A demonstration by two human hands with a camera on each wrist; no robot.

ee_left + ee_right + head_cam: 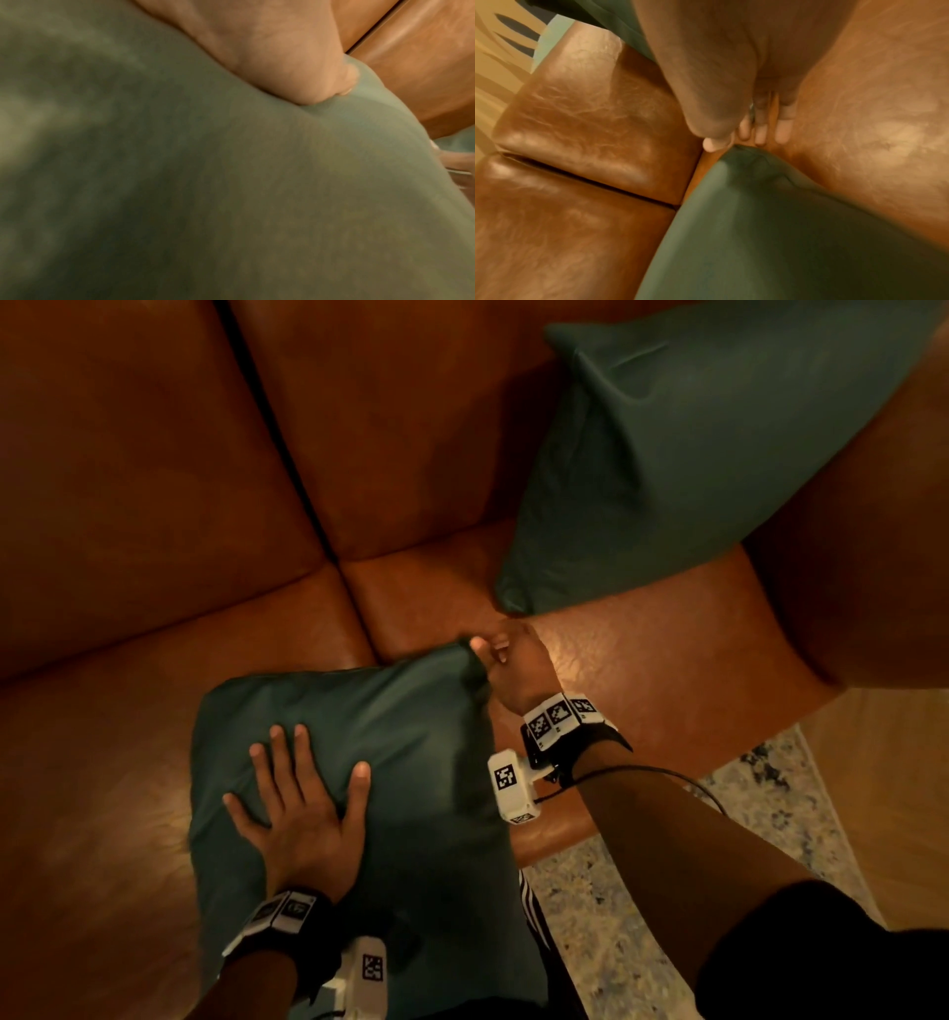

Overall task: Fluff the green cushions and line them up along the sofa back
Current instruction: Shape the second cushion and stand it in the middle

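Two dark green cushions are on the brown leather sofa. The near cushion [421, 737] [770, 223] lies on the front of the seat, its near end against my legs. My left hand [308, 778] presses flat on its face with fingers spread; in the left wrist view the heel of that hand [270, 50] sinks into the green fabric [231, 182]. My right hand [508, 660] [734, 140] pinches the cushion's far right corner between thumb and fingertips. The far cushion [693, 454] [621, 26] leans in the right corner against the sofa back, just beyond my right hand.
The sofa back [154, 454] has two panels split by a dark seam, bare on the left. The rounded armrest [847, 557] closes the right end. A patterned rug [642, 891] and wood floor [898, 788] lie in front of the seat [642, 660].
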